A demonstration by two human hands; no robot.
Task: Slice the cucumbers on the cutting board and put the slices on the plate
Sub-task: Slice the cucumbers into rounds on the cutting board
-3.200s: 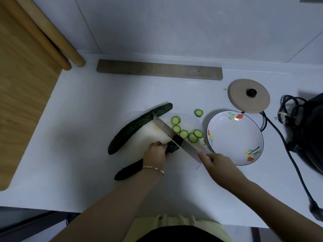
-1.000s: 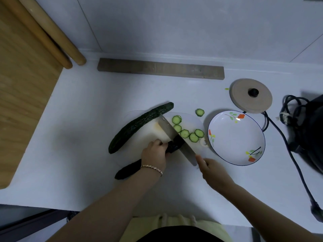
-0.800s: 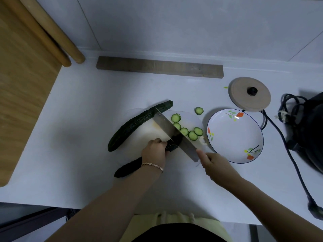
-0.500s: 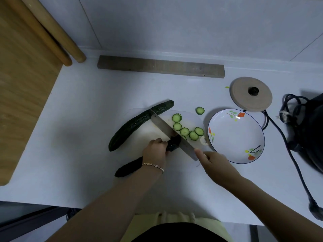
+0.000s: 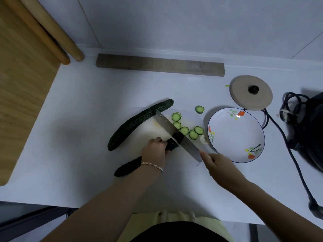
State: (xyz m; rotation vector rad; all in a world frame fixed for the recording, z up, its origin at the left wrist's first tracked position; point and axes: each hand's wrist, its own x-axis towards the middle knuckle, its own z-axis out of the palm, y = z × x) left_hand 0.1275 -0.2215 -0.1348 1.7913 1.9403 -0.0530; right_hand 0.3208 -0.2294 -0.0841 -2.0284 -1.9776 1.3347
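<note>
1. Dark green and knobbly, the cucumber (image 5: 129, 165) being cut is lying slantwise across the near edge of the cutting board (image 5: 150, 130). The left hand (image 5: 153, 152) is gripping it, fingers curled over its top just behind the cut end.
2. The right hand (image 5: 218, 165) is holding the knife (image 5: 174, 130), with its fingers wrapping a handle that is hidden inside the fist. The blade is crossing the cucumber's cut end.
3. Over the last few seconds the blade has been lifting and coming down again at nearly the same spot, while the left hand has hardly been creeping back along the cucumber.
4. The slices (image 5: 184, 131) are lying in a loose cluster on the board beyond the blade. As far as I can tell it is the same handful as three seconds ago. One stray slice (image 5: 199, 109) is sitting off the board on the counter (image 5: 87, 119), near the plate.
5. The plate (image 5: 236, 137) is sitting just right of the board and is holding no cucumber yet.
6. The second cucumber (image 5: 138, 123) is lying whole along the board's far left side. The blade's far corner is overlapping it in this view, and whether they are touching cannot be told.
7. By my reading the slicing is progressing slowly. Most of the first cucumber is remaining uncut, and the transfer to the plate is not yet beginning.
</note>
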